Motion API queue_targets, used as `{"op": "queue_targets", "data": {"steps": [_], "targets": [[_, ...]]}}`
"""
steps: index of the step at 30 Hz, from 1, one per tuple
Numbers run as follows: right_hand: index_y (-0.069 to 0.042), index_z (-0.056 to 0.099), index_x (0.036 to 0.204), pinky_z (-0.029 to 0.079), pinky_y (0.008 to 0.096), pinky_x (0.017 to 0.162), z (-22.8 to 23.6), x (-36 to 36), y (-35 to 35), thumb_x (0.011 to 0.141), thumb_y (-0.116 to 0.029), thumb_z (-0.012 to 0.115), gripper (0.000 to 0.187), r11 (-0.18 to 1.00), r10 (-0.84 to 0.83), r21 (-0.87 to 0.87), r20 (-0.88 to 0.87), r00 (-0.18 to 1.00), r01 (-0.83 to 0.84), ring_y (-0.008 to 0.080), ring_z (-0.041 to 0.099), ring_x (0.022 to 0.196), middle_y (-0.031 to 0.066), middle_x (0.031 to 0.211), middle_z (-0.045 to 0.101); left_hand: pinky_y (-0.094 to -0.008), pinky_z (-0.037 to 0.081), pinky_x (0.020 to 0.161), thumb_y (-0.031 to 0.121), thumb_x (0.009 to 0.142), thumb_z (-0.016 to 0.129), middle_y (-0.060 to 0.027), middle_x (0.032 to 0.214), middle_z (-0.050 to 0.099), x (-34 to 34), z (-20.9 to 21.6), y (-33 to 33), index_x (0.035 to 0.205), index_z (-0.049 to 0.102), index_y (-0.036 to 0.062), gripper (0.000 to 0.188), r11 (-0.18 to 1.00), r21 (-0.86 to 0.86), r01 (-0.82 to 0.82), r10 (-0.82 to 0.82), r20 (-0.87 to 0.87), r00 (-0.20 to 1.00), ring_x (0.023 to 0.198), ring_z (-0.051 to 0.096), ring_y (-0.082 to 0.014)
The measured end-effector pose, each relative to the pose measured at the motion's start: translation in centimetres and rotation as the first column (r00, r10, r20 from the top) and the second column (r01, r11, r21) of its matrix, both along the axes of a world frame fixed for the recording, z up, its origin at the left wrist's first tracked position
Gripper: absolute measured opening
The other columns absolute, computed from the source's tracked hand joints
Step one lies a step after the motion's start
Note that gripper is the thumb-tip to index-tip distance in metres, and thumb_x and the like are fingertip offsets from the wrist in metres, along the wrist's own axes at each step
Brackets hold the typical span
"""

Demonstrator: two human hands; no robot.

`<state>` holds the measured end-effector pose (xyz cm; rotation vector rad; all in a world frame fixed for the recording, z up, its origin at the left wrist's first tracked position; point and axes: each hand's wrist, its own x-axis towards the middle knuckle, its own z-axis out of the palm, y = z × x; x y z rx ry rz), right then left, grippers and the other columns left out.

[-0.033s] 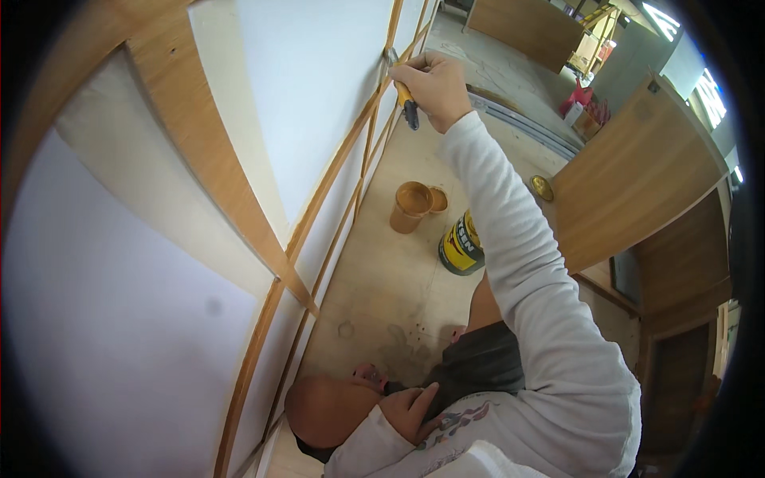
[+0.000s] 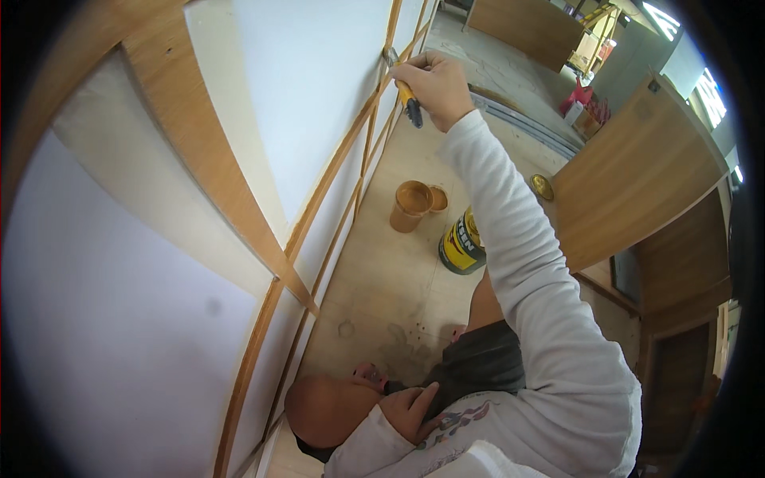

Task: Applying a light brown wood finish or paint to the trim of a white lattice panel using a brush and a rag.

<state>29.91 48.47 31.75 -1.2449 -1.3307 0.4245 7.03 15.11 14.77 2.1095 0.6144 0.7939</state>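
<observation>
Two bare hands in view, one tool between them. On the head feed I log the right hand (image 2: 437, 86) reaching out, its fingers pinching one slim tool with a yellow-and-black handle (image 2: 409, 105). The tool is at the far part of the wall, its grey, metal-looking head up by a crossing of narrow brown wooden strips (image 2: 336, 170) that divide smooth white panels (image 2: 279, 95); I cannot tell whether the head touches the wood.

The left hand (image 2: 408, 413) lies in the lap against the dark grey shorts (image 2: 486, 354); I cannot tell whether its fingers are spread or pressed together.

On the pale beige floor (image 2: 358, 303) I count one open orange-brown round tub (image 2: 406, 221), one small orange-brown round lid (image 2: 439, 199) just beside it, one black-and-yellow cylindrical can (image 2: 460, 251), partly behind the right sleeve, and one gold-coloured metal disc (image 2: 542, 188) near the curved-looking brown wooden board (image 2: 637, 175).
</observation>
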Motion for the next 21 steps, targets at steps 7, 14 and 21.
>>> {"op": "queue_targets", "data": {"steps": [7, 14, 21], "targets": [[0.005, 0.06, 0.088, 0.047, 0.0215, 0.049, -0.1, 3.8, -3.6, 0.078, -0.011, 0.07, 0.021, 0.985, 0.163, -0.069, 0.039, 0.986, -0.16, 0.0112, 0.06, 0.06, 0.0063, 0.074, 0.062, -0.0406, 0.05, 0.06, 0.026, 0.07, 0.074, -0.0175, 0.09, 0.06, 0.6, -1.0, -0.5, 0.118, 0.053, 0.0003, 0.059, 0.999, -0.043, -0.031, 0.03, -0.027, 0.999, 0.071, 0.06, -0.0323], [-0.003, 0.065, 0.09, 0.049, 0.0309, 0.064, -9.2, 11.1, -1.8, 0.075, -0.006, 0.065, 0.015, 0.946, 0.191, -0.315, 0.724, 0.663, 0.071, 0.0211, 0.063, 0.07, 0.0112, 0.078, 0.065, -0.04, 0.05, 0.07, 0.024, 0.062, 0.078, -0.0178, 0.099, 0.06, 0.4, 1.4, 0.1, 0.121, 0.052, 0.0019, 0.068, 0.998, -0.057, -0.011, 0.003, -0.147, 0.989, 0.084, 0.061, -0.0328], [-0.01, 0.066, 0.095, 0.049, 0.0385, 0.077, -19.4, 11.2, -0.8, 0.076, -0.001, 0.057, 0.023, 0.774, 0.428, -0.514, 0.855, 0.293, 0.369, 0.0305, 0.062, 0.089, 0.0126, 0.094, 0.066, -0.0403, 0.05, 0.069, 0.025, 0.063, 0.077, -0.0167, 0.098, 0.061, 0.3, 1.9, -1.0, 0.118, 0.055, 0.0029, 0.064, 0.991, -0.026, -0.13, 0.123, -0.182, 0.976, 0.082, 0.061, -0.0311]]}}
